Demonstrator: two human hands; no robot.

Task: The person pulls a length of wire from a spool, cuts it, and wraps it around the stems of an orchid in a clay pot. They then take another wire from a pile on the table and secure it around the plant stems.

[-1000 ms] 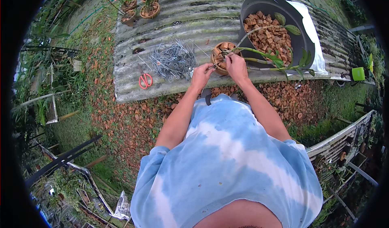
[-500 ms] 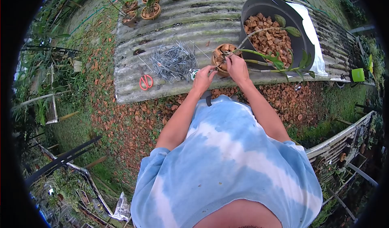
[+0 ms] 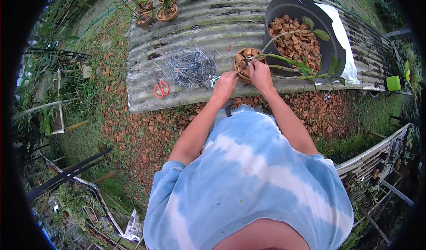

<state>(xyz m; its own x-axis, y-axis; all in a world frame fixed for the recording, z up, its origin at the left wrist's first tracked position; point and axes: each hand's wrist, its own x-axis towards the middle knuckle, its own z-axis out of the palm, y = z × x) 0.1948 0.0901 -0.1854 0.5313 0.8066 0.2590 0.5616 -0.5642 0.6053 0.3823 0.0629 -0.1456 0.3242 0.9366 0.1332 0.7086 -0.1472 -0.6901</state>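
On the corrugated sheet (image 3: 199, 28), upper center, left hand (image 3: 225, 82) and right hand (image 3: 260, 73) pinch at the clay pot (image 3: 244, 60); what they grip is too small to tell.

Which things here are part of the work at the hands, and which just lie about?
In use:
left hand
right hand
clay pot
orchid plant

Lying about:
orange scissors
wire pile
tub of brick chips
potted plants

Both hands, left hand (image 3: 225, 83) and right hand (image 3: 260, 73), meet at the clay pot (image 3: 243, 61) of the green plant (image 3: 297, 63) beside scattered wires (image 3: 190, 66).
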